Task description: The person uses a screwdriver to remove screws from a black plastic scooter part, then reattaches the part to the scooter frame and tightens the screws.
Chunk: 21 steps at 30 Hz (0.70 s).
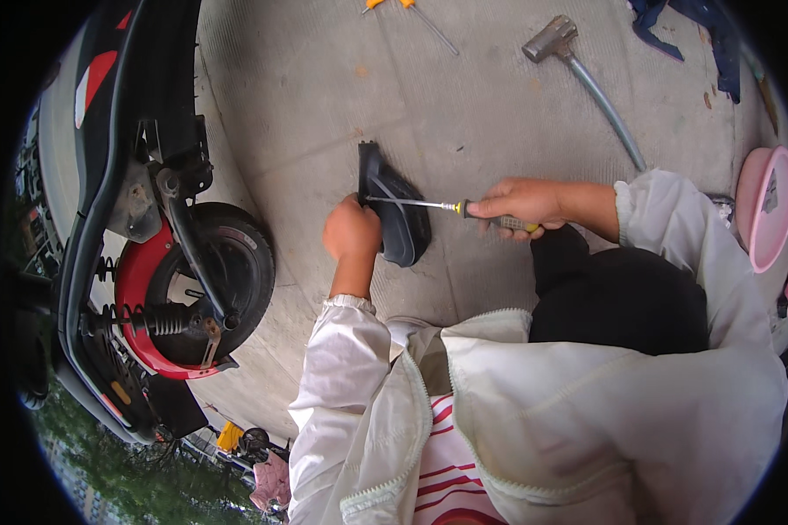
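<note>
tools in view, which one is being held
The screwdriver with the yellow collar: the right hand grips its handle. The hammer and the orange-handled tool lie on the ground, in neither hand.

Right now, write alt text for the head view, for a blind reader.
A person's right hand holds a screwdriver across a black plastic part held by the left hand. A hammer lies on the ground; a scooter shows at left.

seamed, faintly ridged grey concrete ground (298, 96) spreads across the centre and top of the frame under soft daylight; green trees (140, 477) at lower left.
</note>
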Each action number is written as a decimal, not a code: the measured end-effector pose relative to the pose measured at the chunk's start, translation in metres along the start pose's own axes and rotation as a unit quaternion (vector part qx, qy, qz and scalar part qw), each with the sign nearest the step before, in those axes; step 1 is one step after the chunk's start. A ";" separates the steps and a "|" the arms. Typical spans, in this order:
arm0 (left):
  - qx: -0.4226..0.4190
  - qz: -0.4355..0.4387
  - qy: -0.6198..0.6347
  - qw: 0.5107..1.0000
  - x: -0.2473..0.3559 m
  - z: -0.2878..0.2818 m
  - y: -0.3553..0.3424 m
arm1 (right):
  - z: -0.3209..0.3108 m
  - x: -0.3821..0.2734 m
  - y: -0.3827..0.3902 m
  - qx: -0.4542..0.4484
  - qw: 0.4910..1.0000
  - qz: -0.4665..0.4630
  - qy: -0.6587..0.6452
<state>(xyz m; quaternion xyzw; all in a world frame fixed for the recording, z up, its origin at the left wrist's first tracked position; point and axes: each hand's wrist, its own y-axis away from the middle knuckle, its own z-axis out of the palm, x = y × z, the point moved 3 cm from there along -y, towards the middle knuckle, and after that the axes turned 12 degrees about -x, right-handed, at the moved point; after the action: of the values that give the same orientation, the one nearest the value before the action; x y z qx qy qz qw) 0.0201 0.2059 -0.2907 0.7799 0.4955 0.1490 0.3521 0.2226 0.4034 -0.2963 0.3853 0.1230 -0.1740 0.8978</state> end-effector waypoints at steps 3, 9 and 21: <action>-0.008 -0.002 0.003 1.000 0.009 -0.006 0.001 | -0.005 0.015 0.001 0.362 0.694 -0.196 0.591; -0.011 -0.019 0.011 1.000 0.000 0.001 -0.005 | -0.014 0.016 -0.016 -0.091 0.989 0.039 -0.106; -0.017 -0.021 -0.001 1.000 -0.002 0.000 -0.005 | -0.001 0.004 -0.006 -0.045 0.997 0.030 -0.061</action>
<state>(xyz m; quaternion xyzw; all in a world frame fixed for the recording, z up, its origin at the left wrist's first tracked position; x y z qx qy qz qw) 0.0161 0.2053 -0.2942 0.7632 0.5091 0.1490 0.3690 0.2238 0.3992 -0.3027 0.3367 0.0640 -0.1642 0.9250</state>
